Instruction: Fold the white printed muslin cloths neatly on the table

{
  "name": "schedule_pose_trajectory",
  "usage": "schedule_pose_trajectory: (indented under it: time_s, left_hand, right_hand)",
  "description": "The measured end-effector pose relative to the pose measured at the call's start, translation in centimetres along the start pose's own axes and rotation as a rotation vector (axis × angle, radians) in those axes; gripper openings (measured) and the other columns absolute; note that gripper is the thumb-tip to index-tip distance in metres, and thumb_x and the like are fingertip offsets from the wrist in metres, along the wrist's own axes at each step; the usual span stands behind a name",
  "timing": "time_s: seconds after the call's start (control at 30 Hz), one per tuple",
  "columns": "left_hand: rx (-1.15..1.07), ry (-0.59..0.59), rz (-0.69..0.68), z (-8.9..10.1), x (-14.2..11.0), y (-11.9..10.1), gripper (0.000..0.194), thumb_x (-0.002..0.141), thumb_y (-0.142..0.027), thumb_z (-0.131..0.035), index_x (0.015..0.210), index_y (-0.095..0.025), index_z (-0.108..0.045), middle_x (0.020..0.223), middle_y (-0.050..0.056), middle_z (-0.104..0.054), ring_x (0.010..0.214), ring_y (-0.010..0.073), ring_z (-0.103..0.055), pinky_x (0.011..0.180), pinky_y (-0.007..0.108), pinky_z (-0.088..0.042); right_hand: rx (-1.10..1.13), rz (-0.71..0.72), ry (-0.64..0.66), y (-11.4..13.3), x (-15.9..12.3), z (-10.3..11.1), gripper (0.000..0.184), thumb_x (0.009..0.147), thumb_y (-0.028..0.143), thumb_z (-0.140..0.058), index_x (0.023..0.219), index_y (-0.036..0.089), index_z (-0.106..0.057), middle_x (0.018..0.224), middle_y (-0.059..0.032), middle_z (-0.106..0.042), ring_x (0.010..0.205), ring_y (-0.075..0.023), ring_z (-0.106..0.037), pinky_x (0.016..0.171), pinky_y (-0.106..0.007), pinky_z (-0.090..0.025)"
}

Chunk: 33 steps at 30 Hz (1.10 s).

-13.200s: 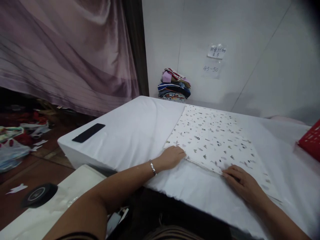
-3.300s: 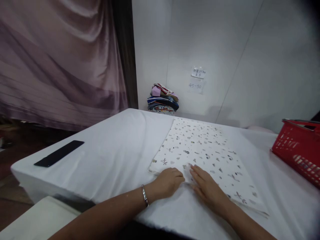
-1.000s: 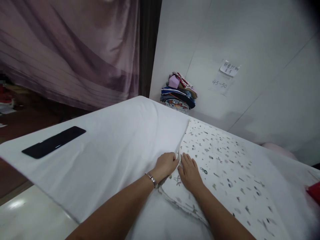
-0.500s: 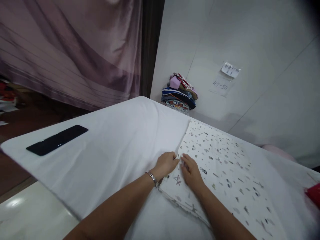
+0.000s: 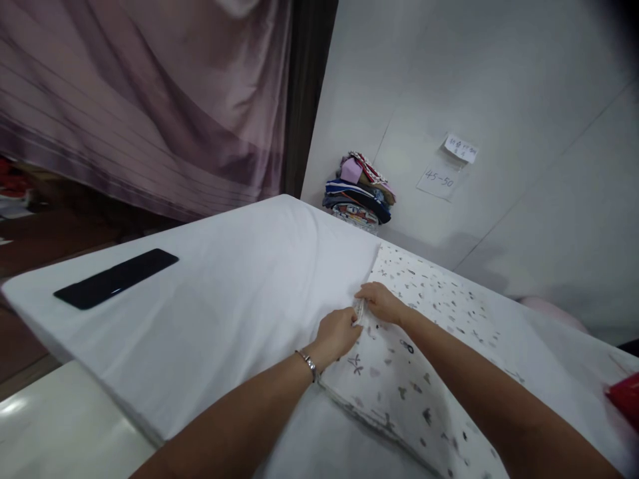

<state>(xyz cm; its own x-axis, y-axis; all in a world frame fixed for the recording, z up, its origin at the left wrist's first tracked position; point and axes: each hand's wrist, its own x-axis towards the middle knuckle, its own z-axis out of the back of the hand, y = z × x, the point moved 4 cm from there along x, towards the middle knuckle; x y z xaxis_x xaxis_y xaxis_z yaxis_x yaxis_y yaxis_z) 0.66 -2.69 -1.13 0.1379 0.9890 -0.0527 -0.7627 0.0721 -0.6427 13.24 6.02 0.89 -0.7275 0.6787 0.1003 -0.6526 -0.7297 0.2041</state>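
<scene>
A white cloth with a small scattered print [image 5: 394,379] lies folded in layers on the white-covered table [image 5: 239,286]. My left hand [image 5: 340,334], with a metal bracelet at the wrist, is closed on the cloth's left edge. Just beyond it, my right hand [image 5: 382,303] pinches the same edge, and a bit of fabric is raised between the two hands. The right forearm crosses over the cloth and covers part of it. Layered edges show along the near side of the fabric.
A black flat slab [image 5: 117,276] rests on the table's left part. Folded clothes [image 5: 357,189] are stacked by the wall at the far edge. Paper notes [image 5: 439,179] hang on the wall. Something red [image 5: 624,399] sits at the right edge, and a purple curtain [image 5: 200,113] hangs behind.
My right hand has moved up and away along the cloth's edge, its forearm swinging to the right. The edge is now lifted a little between my hands. My left hand has barely moved.
</scene>
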Motion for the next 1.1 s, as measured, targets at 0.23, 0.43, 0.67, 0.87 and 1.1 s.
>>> schedule_pose_trajectory:
  time_s: [0.23, 0.43, 0.67, 0.87, 1.1]
  left_hand:
    - [-0.034, 0.032, 0.04, 0.3, 0.0, -0.1, 0.024, 0.081, -0.042, -0.049, 0.084, -0.023, -0.064, 0.088, 0.002, -0.069, 0.08, 0.0182, -0.062, 0.063, 0.025, -0.042]
    - [-0.043, 0.043, 0.036, 0.6, -0.1, -0.2, 0.031, 0.086, -0.038, -0.041, 0.08, -0.021, -0.066, 0.085, 0.004, -0.069, 0.077, 0.018, -0.062, 0.064, 0.025, -0.043]
    - [-0.069, 0.155, 0.053, 0.0, 0.2, -0.1, 0.027, 0.083, -0.028, -0.042, 0.079, -0.017, -0.066, 0.081, 0.006, -0.069, 0.075, 0.0171, -0.062, 0.063, 0.024, -0.044]
    - [0.133, 0.085, 0.035, 0.3, 0.0, 0.1, 0.028, 0.084, -0.028, -0.041, 0.087, -0.018, -0.067, 0.094, 0.01, -0.068, 0.089, 0.0227, -0.063, 0.073, 0.029, -0.046]
    - [0.267, 0.046, -0.01, 0.2, -0.2, 0.1, 0.027, 0.084, -0.025, -0.039, 0.1, -0.016, -0.059, 0.092, 0.011, -0.067, 0.088, 0.025, -0.063, 0.071, 0.033, -0.046]
  right_hand:
    - [-0.02, 0.049, 0.16, 0.1, -0.4, 1.3, 0.031, 0.064, 0.009, -0.051, 0.086, 0.022, -0.068, 0.105, -0.0055, -0.064, 0.115, -0.025, -0.049, 0.105, -0.051, -0.022]
    - [0.012, 0.004, 0.233, 0.2, -0.4, 2.1, 0.021, 0.076, 0.019, -0.052, 0.087, 0.026, -0.068, 0.099, -0.0024, -0.068, 0.122, -0.0264, -0.044, 0.107, -0.056, -0.012]
    - [-0.029, 0.013, 0.224, 0.1, 0.4, 3.0, 0.017, 0.076, 0.019, -0.055, 0.074, 0.026, -0.07, 0.08, -0.0004, -0.069, 0.091, -0.0209, -0.059, 0.107, -0.057, -0.011]
    - [0.028, 0.038, 0.17, 0.6, 1.2, 1.7, 0.016, 0.079, 0.024, -0.055, 0.073, 0.023, -0.07, 0.079, -0.0007, -0.069, 0.092, -0.021, -0.058, 0.107, -0.054, -0.015]
    - [-0.002, 0.068, 0.11, 0.8, 1.0, 0.8, 0.023, 0.086, 0.029, -0.048, 0.076, 0.024, -0.068, 0.081, -0.0017, -0.066, 0.092, -0.019, -0.057, 0.108, -0.051, -0.018]
